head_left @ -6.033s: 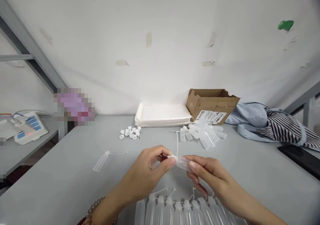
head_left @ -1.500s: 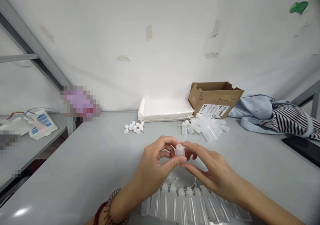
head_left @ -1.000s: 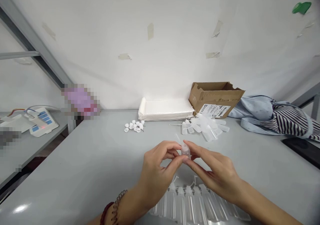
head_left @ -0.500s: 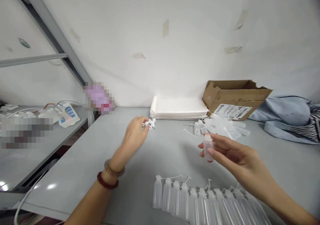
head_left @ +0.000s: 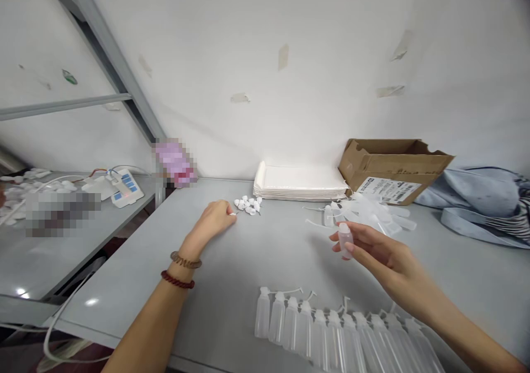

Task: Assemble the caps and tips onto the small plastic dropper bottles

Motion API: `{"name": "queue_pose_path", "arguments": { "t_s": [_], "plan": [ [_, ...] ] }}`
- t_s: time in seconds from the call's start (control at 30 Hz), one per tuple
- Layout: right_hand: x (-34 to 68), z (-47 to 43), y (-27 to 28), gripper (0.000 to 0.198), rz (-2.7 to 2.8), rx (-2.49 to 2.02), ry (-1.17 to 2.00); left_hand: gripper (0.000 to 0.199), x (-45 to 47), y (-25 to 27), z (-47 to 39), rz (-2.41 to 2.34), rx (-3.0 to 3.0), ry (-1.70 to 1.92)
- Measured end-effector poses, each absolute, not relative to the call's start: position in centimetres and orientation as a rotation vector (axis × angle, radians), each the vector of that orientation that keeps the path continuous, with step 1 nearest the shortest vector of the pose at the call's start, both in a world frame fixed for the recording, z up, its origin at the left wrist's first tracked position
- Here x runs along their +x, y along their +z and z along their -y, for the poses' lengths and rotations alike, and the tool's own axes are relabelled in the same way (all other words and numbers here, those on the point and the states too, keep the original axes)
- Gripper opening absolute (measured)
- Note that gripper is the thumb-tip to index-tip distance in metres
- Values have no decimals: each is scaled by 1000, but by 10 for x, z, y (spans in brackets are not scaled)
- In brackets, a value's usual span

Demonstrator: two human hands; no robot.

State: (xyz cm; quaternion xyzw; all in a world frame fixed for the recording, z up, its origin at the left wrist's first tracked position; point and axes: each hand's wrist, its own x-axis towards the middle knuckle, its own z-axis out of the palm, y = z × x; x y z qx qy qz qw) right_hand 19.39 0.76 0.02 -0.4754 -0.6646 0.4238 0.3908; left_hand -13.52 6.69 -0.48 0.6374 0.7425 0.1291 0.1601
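Observation:
Between the thumb and fingers of my right hand [head_left: 379,251] is a small translucent plastic bottle [head_left: 345,241], upright, its white neck at the top. My left hand [head_left: 214,217] is closed in a pinch on a small white cap [head_left: 233,214], mostly hidden by the fingers, with a thin dark tip showing. Just right of it lies a little pile of white caps [head_left: 247,203]. Nearer to me, a row of translucent bottles [head_left: 291,324] with thin strap-like tips lies side by side, partly below my right forearm.
Behind my right hand are loose translucent bottles [head_left: 372,212]. A stack of white padded envelopes [head_left: 302,182] and an open cardboard box [head_left: 397,169] stand against the wall. Light blue cloth [head_left: 476,196] lies at the right. A power strip [head_left: 126,187] rests on the left table.
My left hand has drawn left and toward me from the pile of caps, with a cap in its fingers. My right hand still holds the bottle in about the same place.

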Motion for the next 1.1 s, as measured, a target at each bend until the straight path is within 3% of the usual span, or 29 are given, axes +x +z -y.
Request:
{"name": "queue_pose_path", "arguments": {
  "t_s": [0.17,0.33,0.5,0.7,0.9,1.1],
  "plan": [
    [193,-6,1,36,1750,-1196,1103,20,-117,20,-51,-1923,1804,459],
    [190,-1,4,31,1880,-1115,1207,26,-60,19,-31,-1275,1482,977],
    [185,8,7,33,1899,-1102,1357,18,-27,6,-16,-956,1322,909],
    [180,14,12,27,1902,-1040,1352,18,-12,3,-4,-898,1130,929],
    [180,15,10,26,1921,-1088,1189,19,-8,1,-1,-858,1046,892],
    [179,18,-10,27,2058,-1054,763,17,-13,-3,-5,-1049,1431,850]
  ]
}}
